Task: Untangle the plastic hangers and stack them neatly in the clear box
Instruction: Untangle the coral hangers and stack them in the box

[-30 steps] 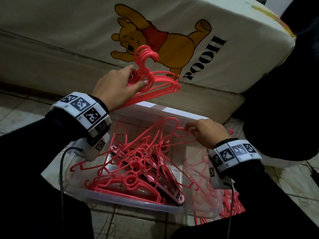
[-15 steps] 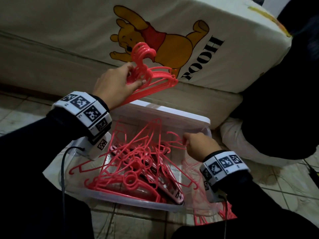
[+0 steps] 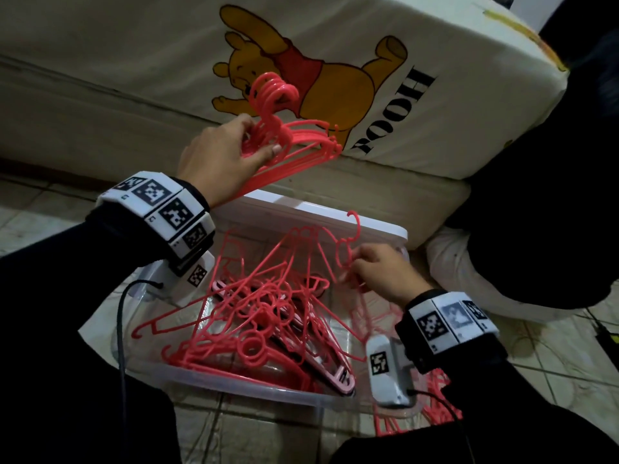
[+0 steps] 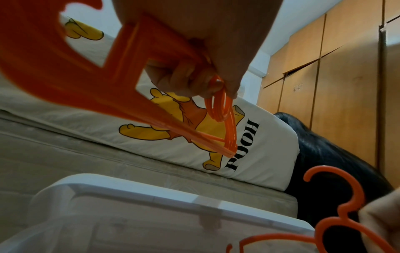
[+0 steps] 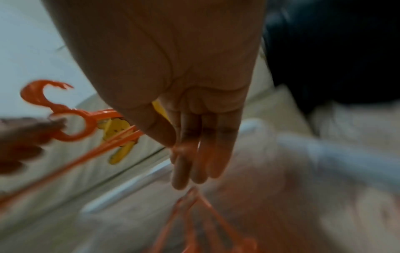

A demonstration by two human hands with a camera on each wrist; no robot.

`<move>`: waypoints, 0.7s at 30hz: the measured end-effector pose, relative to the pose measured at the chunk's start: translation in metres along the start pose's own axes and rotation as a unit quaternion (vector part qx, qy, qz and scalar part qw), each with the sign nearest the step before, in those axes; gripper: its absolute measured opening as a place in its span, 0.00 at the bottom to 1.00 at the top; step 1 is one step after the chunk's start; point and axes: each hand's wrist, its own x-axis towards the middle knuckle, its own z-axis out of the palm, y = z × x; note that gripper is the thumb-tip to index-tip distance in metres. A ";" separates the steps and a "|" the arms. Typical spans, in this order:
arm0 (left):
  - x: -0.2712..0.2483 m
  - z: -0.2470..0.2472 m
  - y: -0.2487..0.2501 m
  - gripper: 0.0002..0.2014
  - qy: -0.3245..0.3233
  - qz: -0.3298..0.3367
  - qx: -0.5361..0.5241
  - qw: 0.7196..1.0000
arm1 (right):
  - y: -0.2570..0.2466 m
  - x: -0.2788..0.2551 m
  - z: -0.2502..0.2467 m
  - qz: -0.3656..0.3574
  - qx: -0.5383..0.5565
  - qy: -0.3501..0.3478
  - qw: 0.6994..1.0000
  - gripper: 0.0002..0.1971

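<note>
While left hand grips stacked hangers, right hand pinches a tangled hanger.

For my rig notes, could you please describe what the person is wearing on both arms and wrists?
Both arms are in black sleeves. Each wrist carries a white segmented band printed with square black-and-white markers, left and right. Under each band hangs a white camera housing bearing its own marker, with a thin black cable trailing back.

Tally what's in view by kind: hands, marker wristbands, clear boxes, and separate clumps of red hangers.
Hands: 2, left hand, right hand
Marker wristbands: 2
Clear box: 1
Hanger clumps: 3, held bundle, tangle in the box, loose ones beside the box
Total: 8; single hangers too tangled to count.
</note>
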 end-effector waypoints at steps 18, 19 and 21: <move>-0.025 0.029 0.028 0.29 -0.181 0.066 -0.120 0.974 | -0.050 0.016 0.032 -0.195 0.151 0.225 0.943 0.06; -0.026 0.030 0.028 0.29 -0.178 0.069 -0.113 0.975 | -0.050 0.016 0.032 -0.206 0.143 0.236 0.939 0.05; -0.028 0.030 0.027 0.27 -0.170 0.076 -0.103 0.977 | -0.051 0.016 0.031 -0.228 0.148 0.251 0.929 0.04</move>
